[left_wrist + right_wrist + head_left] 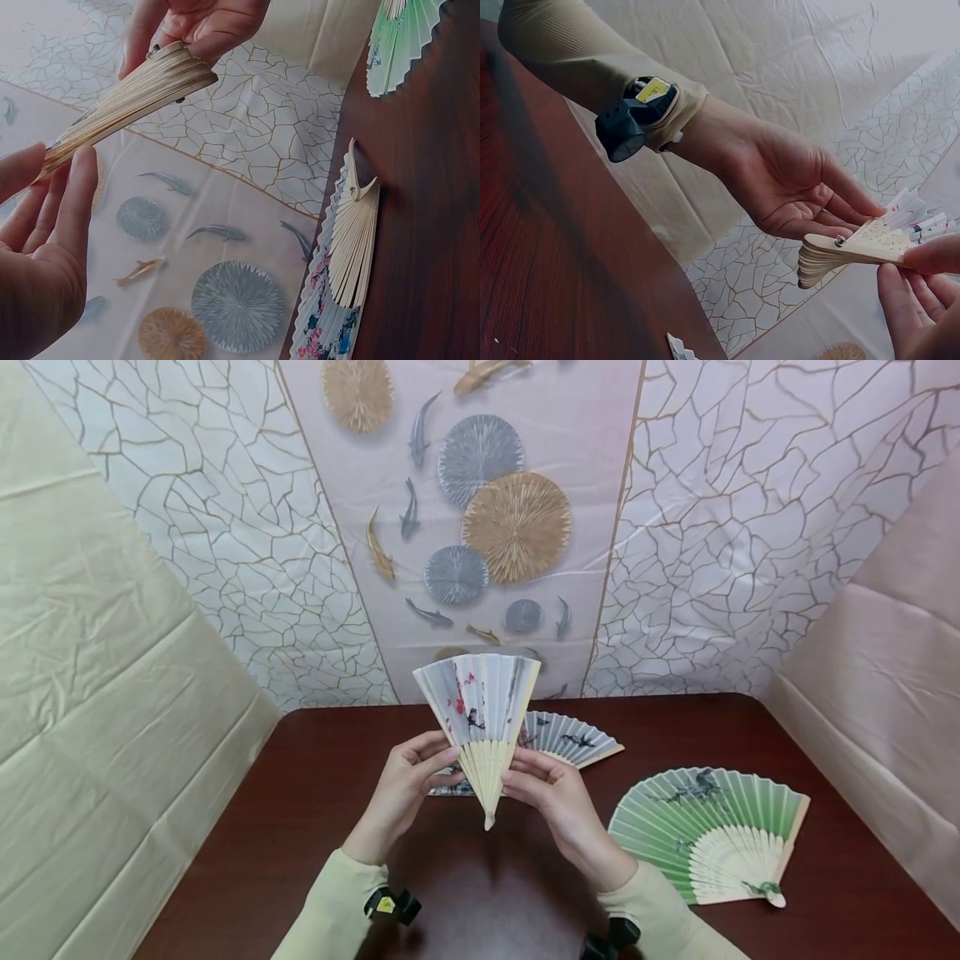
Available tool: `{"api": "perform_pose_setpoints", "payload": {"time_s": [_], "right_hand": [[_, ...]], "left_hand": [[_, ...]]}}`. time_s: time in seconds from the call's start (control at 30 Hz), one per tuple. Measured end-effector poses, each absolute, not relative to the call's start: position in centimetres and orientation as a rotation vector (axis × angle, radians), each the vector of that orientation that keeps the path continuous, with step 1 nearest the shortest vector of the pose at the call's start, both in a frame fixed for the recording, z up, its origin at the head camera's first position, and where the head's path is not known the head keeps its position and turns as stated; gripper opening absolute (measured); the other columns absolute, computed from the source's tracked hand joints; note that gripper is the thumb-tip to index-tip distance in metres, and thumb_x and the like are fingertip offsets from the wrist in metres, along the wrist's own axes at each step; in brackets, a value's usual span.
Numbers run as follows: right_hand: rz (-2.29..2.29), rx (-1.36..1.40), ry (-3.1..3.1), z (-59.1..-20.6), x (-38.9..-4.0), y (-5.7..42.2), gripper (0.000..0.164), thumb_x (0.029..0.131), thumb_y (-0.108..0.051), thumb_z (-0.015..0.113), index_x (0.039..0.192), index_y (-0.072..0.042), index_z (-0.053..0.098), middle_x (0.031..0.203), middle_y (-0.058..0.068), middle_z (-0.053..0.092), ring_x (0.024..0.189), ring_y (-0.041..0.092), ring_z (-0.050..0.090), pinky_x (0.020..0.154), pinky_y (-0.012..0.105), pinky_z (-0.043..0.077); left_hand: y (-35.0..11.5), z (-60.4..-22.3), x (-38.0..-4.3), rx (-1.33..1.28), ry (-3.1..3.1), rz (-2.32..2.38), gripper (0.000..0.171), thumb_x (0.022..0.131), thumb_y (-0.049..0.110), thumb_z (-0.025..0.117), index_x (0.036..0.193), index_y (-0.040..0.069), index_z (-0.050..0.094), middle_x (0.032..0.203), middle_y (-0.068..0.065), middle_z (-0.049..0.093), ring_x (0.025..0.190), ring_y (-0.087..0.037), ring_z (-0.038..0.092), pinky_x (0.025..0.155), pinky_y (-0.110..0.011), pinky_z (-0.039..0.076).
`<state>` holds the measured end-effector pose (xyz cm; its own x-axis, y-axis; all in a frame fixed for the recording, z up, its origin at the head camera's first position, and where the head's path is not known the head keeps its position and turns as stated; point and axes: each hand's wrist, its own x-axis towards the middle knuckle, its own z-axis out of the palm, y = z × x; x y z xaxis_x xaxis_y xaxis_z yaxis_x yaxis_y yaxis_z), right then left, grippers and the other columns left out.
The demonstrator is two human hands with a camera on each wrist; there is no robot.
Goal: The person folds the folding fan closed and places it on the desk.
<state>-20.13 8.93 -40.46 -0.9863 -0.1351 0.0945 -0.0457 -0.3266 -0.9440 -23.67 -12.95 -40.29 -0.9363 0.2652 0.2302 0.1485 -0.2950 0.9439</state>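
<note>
A partly spread white folding fan point(480, 702), painted with red blossoms and a dark bird, is held up over the table, its pale ribs meeting at the pivot below. My left hand point(405, 785) pinches the fan's left edge between thumb and fingers. On the opposite edge, my right hand point(555, 797) grips the ribs with thumb and fingertips. The left wrist view shows the layered ribs point(131, 94) edge-on between both hands. In the right wrist view, the rivet end point(832, 251) sticks out free of the fingers.
Behind the held fan, a spread white fan point(573, 739) with painted flowers lies on the dark red-brown table point(300, 835), partly hidden. An open green fan point(712, 827) lies at the right. Patterned cloth point(517, 527) hangs at the back, with pale cloth walls on both sides.
</note>
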Motion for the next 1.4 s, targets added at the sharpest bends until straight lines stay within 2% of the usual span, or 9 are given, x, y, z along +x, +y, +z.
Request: {"api": "perform_pose_setpoints", "payload": {"time_s": [0.53, 0.77, 1.0, 1.4], "right_hand": [[-2.483, -0.284, 1.781, -40.0, -20.3, 8.5, 0.042, 0.091, 0.009, 0.064, 0.132, 0.017, 0.054, 0.108, 0.012, 0.073, 0.089, 0.014, 0.071, 0.083, 0.033, 0.061], [-2.456, -0.3, 1.789, -40.4, -20.0, 8.4, 0.041, 0.091, 0.007, 0.065, 0.13, 0.017, 0.056, 0.109, 0.012, 0.073, 0.092, 0.014, 0.071, 0.085, 0.033, 0.06], [-2.45, -0.331, 1.759, -40.6, -19.9, 8.3, 0.042, 0.091, 0.007, 0.065, 0.13, 0.018, 0.054, 0.107, 0.009, 0.073, 0.093, 0.014, 0.07, 0.085, 0.034, 0.06], [-2.436, -0.351, 1.761, -40.8, -19.8, 8.1, 0.042, 0.091, 0.007, 0.065, 0.131, 0.017, 0.055, 0.104, 0.005, 0.073, 0.092, 0.014, 0.07, 0.084, 0.034, 0.061]], "left_hand": [[-13.2, -39.5, -23.4, 0.571, 1.799, 2.423, 0.028, 0.096, 0.0, 0.063, 0.123, -0.006, 0.063, 0.106, -0.009, 0.073, 0.091, -0.021, 0.07, 0.078, -0.04, 0.062], [-13.3, -40.3, -23.3, 0.548, 1.784, 2.441, 0.02, 0.097, 0.003, 0.063, 0.115, 0.008, 0.07, 0.104, -0.008, 0.073, 0.089, -0.019, 0.07, 0.075, -0.036, 0.063], [-13.4, -40.6, -23.3, 0.538, 1.797, 2.439, 0.019, 0.097, 0.002, 0.063, 0.115, 0.003, 0.068, 0.103, -0.009, 0.072, 0.087, -0.02, 0.069, 0.074, -0.035, 0.063], [-13.6, -40.8, -23.4, 0.517, 1.804, 2.398, 0.022, 0.099, 0.003, 0.061, 0.12, 0.002, 0.066, 0.104, -0.006, 0.073, 0.09, -0.02, 0.07, 0.076, -0.037, 0.063]]}}
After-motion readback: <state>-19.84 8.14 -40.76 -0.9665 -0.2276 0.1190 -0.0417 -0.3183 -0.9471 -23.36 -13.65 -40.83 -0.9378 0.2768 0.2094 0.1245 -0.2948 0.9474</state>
